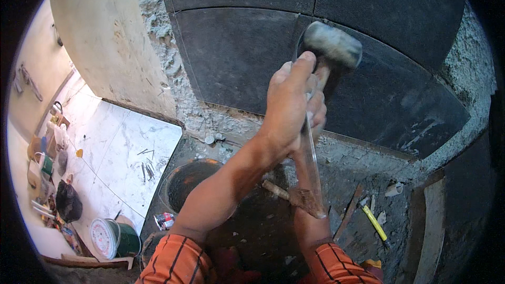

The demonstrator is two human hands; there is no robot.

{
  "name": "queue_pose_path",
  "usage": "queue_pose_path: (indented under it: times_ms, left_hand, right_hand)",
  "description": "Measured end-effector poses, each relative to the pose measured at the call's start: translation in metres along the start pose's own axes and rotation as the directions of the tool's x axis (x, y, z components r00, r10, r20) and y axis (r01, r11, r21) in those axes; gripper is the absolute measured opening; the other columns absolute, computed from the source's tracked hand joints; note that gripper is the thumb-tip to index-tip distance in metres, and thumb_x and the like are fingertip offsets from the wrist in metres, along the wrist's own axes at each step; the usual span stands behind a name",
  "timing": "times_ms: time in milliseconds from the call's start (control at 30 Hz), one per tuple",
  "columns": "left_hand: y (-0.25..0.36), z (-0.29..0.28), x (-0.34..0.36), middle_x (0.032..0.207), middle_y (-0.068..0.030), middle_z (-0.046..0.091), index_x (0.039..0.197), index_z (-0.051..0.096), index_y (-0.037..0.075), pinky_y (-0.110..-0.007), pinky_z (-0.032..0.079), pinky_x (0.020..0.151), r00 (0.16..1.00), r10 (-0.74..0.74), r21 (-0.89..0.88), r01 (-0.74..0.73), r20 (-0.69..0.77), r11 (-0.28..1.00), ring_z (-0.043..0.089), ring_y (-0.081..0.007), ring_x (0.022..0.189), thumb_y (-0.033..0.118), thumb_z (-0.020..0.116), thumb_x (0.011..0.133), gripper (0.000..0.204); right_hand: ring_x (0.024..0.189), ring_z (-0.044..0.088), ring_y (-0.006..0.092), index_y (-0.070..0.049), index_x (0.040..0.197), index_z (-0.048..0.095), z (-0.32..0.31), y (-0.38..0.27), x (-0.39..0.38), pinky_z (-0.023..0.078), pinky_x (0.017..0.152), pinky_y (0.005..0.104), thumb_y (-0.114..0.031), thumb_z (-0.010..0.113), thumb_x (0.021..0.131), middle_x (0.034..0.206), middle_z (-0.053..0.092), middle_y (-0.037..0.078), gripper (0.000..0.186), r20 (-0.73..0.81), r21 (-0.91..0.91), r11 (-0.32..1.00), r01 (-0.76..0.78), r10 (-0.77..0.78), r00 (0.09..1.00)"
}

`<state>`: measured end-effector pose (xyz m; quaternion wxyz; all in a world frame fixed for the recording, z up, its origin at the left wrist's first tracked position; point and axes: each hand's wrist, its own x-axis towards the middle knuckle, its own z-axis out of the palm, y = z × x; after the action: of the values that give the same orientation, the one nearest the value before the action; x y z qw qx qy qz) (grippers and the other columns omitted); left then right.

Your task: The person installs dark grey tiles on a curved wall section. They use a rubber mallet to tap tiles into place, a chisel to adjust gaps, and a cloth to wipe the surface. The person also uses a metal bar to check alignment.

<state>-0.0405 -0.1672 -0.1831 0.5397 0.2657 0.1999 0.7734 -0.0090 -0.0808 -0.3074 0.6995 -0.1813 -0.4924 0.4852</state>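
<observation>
Raised together in front of the dark wall tiles (236, 58), my two hands overlap. My left hand (288, 94) is closed round a long, thin-edged tool (314, 165) that looks like a trowel seen edge-on. A short wooden handle (276, 190) shows by its lower end, across my right forearm. Partly hidden behind the left, my right hand (319, 113) has its fingers wrapped round the handle of a mallet. The grey mallet head (334, 44) sits just above my hands, close to the tiles and slightly blurred.
Below the wall are a dark round bucket (192, 179), a yellow-handled hammer (374, 223) and a wooden strip (350, 211). White marble-look tiles (129, 144) at left carry several nails. A lidded pail (115, 237) and a black bag (68, 202) stand beyond. A plank (432, 231) lies right.
</observation>
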Motion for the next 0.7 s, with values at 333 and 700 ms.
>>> queue_pose_path:
  times_ms: [333,700]
  left_hand:
    - [-0.007,0.007,0.001,0.052,0.0038,0.035,0.081,0.041,0.013,-0.025,0.026,0.029,0.997,0.014,0.056,-0.009,-0.076,0.998,0.029,-0.0075,0.032,0.026,0.05,0.098,0.023]
    - [-0.01,0.006,0.004,0.051,0.0045,0.034,0.083,0.042,0.013,-0.024,0.025,0.029,0.997,0.029,0.042,-0.026,-0.074,0.999,0.029,-0.0072,0.032,0.022,0.051,0.096,0.018]
  right_hand:
    - [0.089,0.057,0.0195,-0.003,0.117,0.047,-0.011,-0.007,-0.006,0.046,0.08,0.0336,-0.037,0.05,0.092,0.094,0.055,0.007,0.043,0.212,-0.272,0.957,0.105,-0.047,0.976]
    - [0.089,0.058,0.0189,-0.002,0.114,0.048,-0.005,-0.01,-0.009,0.047,0.077,0.0322,-0.035,0.05,0.094,0.091,0.056,0.008,0.039,0.095,-0.248,0.969,0.017,0.007,0.995]
